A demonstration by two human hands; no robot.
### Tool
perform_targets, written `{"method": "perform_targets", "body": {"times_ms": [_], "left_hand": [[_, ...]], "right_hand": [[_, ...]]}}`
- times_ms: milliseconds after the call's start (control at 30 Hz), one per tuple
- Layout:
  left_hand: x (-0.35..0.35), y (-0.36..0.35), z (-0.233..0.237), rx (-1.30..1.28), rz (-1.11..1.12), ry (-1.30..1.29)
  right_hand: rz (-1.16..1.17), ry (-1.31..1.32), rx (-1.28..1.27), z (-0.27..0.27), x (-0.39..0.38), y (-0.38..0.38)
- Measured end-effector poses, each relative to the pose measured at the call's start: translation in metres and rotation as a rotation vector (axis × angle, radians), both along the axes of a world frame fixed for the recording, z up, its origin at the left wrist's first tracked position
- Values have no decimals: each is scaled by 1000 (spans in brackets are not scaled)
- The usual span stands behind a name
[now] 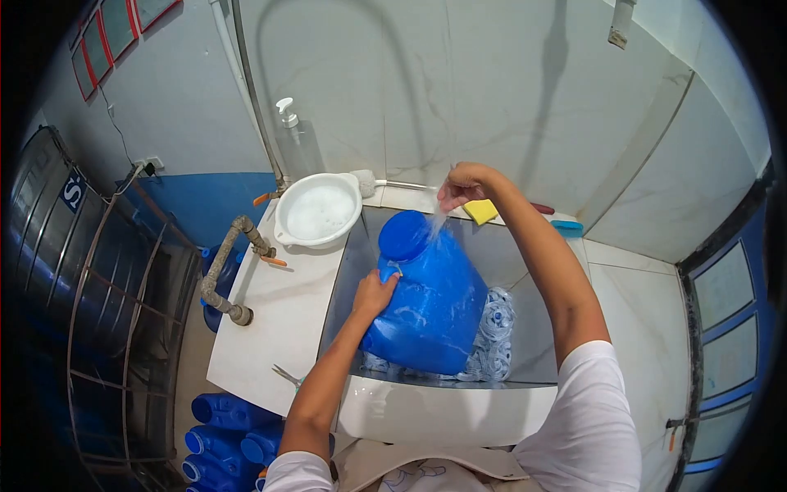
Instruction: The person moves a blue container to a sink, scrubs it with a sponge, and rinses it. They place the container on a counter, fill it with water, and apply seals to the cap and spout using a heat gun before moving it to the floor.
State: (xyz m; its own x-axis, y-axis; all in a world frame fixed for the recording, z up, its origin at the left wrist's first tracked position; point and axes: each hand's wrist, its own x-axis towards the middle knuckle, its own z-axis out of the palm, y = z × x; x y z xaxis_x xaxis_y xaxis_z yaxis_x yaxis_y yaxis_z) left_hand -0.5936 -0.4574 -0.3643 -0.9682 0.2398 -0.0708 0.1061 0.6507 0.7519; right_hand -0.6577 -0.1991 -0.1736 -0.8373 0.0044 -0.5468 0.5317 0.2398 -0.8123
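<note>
Ok: blue jug tilted in sink, left hand clamped on its side, steadying. Right hand above, fingers bunched, water running onto jug shoulder; pinched item unclear.

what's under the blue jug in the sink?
A heap of pale plastic rings pokes out beneath the blue jug at its right and lower edges, lying in the sink. How far it runs under the jug is covered.
</note>
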Motion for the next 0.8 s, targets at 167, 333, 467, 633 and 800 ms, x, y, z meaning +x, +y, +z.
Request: {"method": "perform_targets", "body": {"times_ms": [167,333,467,633,800], "left_hand": [[-26,18,31,-71,-420,181],[-41,86,19,-205,-347,577],[-48,127,-1,-124,-282,803],[-45,142,9,135,-364,870],[-30,134,35,200,-518,734]], "right_hand": [[30,-49,-11,1,-4,0],[2,-21,12,4,-2,0],[-22,0,0,2,-1,-1],[-40,27,-40,-3,-2,-4],[-72,124,35,-1,-1,-8]]}}
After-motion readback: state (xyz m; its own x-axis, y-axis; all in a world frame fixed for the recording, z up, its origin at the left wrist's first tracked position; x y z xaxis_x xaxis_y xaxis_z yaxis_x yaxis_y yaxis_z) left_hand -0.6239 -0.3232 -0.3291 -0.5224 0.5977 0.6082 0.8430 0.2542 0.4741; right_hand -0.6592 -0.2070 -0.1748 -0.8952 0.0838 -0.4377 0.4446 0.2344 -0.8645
